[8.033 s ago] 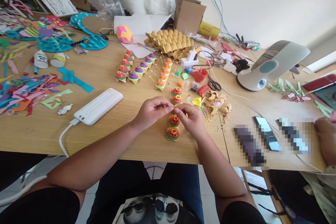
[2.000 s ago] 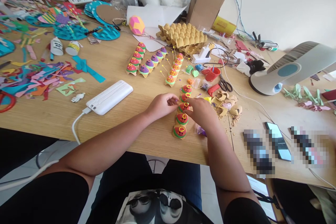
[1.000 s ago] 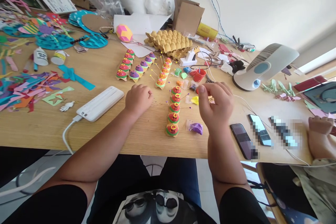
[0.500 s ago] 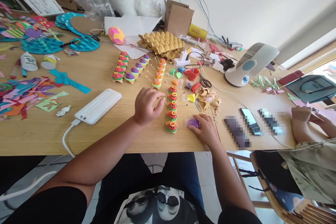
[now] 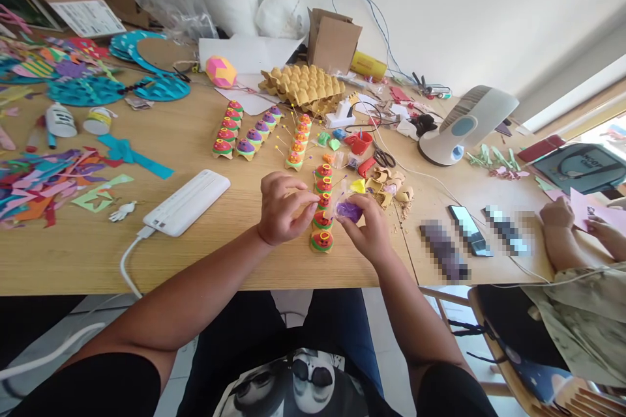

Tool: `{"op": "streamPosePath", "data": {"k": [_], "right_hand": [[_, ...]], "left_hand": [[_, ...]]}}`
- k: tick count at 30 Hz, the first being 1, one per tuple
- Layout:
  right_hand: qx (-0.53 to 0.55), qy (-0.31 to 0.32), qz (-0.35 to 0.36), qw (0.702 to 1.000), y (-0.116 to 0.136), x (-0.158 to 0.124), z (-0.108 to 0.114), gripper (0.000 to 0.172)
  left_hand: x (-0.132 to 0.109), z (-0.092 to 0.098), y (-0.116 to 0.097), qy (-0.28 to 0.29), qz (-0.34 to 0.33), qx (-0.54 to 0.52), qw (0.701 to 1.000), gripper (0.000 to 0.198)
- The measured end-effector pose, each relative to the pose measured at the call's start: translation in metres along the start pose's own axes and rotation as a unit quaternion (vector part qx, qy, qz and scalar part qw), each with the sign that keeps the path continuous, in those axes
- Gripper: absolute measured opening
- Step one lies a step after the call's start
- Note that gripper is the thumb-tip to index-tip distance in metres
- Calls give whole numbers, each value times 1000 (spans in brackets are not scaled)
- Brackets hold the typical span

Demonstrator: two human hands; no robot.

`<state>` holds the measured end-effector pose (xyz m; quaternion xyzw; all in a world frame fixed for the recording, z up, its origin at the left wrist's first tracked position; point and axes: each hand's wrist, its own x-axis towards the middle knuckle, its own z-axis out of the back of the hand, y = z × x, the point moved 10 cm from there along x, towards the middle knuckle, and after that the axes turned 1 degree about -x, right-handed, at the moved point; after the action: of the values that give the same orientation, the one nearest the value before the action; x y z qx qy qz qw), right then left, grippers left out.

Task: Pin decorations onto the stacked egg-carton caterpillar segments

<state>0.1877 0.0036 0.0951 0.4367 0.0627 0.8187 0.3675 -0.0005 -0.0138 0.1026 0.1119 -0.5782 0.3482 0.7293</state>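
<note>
My right hand (image 5: 369, 228) holds a clear plastic packet of purple modelling clay (image 5: 349, 211) between thumb and fingers, raised off the table. My left hand (image 5: 285, 208) is curled, its thumb and forefinger close together near the packet; anything between them is too small to make out. Between the hands stands an egg-carton caterpillar (image 5: 321, 241) with red and green clay humps, yellow rings and a face at the near end. Behind it are an orange-topped carton strip (image 5: 295, 158) with yellow-headed pins, a purple-topped strip (image 5: 245, 145) and another red-topped strip (image 5: 223, 146).
A white power bank (image 5: 188, 202) with a cable lies left, near paper strips (image 5: 49, 176). Carton scraps (image 5: 391, 184), scissors (image 5: 384, 158) and a yellow clay piece (image 5: 358, 186) lie right. A fan (image 5: 464, 124) and phones (image 5: 469, 229) stand further right, beside another person's hands (image 5: 557, 215).
My right hand has lifted the purple clay packet from the table and brought it left, towards the caterpillar. My left hand has shifted slightly right and nearer. The other person's pink paper is now raised.
</note>
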Motion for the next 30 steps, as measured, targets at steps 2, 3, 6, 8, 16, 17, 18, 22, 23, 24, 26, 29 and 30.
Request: {"op": "streamPosePath", "data": {"k": [2,3,6,8,16,17,18,22,23,24,26,29,30], "right_hand": [[3,2,46,999,4,8,-9,32],[6,0,63,998,5,9,-12,33],[19,-18,89,996,4,7,-17,33],[30,-28,88,995,3,4,-19,32],[35,-45,61,996,-2,-2,-16,30],[34,-43,63,997,-2,-2,-17,29],[31,-40,63,997,-2,-1,-17,27],[15,-21,53,998,-4,0,-23,21],[13,-16,50,999,-4,0,-25,19],[11,-13,49,999,-4,0,-25,18],[4,-11,48,999,-3,1,-26,15],[-14,-28,58,998,0,1,-22,17],[-17,-36,63,997,1,1,-20,19]], "left_hand": [[0,0,-1,-1,-1,-6,1000,11],[0,-1,-1,2,0,-11,1000,12],[0,-5,-1,19,9,-17,1000,10],[-1,-8,0,33,20,-14,999,10],[-3,-15,1,60,45,-27,997,12],[-3,-15,1,62,43,-28,997,11],[-3,-16,1,64,41,-30,997,11],[-4,-20,1,79,36,-33,996,13],[-4,-21,2,86,38,-30,995,13],[-4,-23,3,92,40,-26,995,12],[-5,-25,4,99,46,-19,994,10],[-4,-24,4,93,48,-30,994,7],[-3,-24,3,89,46,-39,994,7]]}}
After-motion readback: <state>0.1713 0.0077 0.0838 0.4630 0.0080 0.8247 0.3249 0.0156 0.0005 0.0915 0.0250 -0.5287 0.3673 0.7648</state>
